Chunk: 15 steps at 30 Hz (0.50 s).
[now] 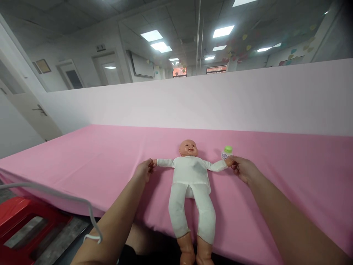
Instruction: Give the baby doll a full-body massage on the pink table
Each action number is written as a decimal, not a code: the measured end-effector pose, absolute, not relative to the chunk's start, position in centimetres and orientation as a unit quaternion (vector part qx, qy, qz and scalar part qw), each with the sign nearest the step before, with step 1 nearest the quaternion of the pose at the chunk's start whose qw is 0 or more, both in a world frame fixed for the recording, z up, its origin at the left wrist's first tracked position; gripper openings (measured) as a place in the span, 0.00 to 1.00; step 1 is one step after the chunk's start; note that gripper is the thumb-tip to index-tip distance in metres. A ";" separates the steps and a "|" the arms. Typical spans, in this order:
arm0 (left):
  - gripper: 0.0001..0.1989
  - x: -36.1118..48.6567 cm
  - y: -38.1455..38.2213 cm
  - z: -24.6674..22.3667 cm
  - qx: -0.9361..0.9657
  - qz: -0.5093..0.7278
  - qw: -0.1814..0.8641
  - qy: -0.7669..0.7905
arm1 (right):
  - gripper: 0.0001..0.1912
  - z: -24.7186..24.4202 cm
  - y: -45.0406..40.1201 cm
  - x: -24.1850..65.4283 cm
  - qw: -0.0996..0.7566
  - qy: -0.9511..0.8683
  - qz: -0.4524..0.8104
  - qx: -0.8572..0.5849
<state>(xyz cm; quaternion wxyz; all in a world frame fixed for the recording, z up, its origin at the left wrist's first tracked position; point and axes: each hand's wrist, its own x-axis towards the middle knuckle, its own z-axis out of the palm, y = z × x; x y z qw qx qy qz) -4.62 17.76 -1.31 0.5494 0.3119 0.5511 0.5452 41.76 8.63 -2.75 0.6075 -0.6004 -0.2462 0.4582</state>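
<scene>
A baby doll (pixel 191 173) in white cloth lies on its back on the pink-covered table (pixel 91 158), its feet toward me at the near edge. Both of its arms are stretched out sideways. My left hand (pixel 143 170) is closed on the doll's hand at the left of the view. On the other side, my right hand (pixel 243 168) pinches the doll's other hand. Just behind that hand stands a small clear bottle with a green cap (pixel 228 150), partly hidden by the doll's hand and my fingers.
A low white wall (pixel 193 105) topped with glass runs along the table's far side. At the lower left are a red plastic stool (pixel 19 217) and a pale cable (pixel 55 192) that crosses near my left forearm. A door (pixel 30 99) stands at the left.
</scene>
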 end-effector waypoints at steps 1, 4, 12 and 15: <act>0.05 -4.3 17.7 -1.3 0.300 0.550 0.548 0.555 | 0.10 -3.0 8.8 41.7 0.603 -0.236 0.459 -0.608; 0.04 -3.8 17.8 -1.4 0.270 0.560 0.540 0.567 | 0.08 -3.2 9.0 41.6 0.596 -0.215 0.460 -0.622; 0.08 -2.6 17.7 -0.8 0.280 0.570 0.534 0.559 | 0.09 -3.0 8.8 41.5 0.575 -0.185 0.500 -0.620; 0.08 -2.2 17.1 -0.5 0.316 0.580 0.501 0.559 | 0.09 -2.8 8.8 41.6 0.591 -0.187 0.483 -0.618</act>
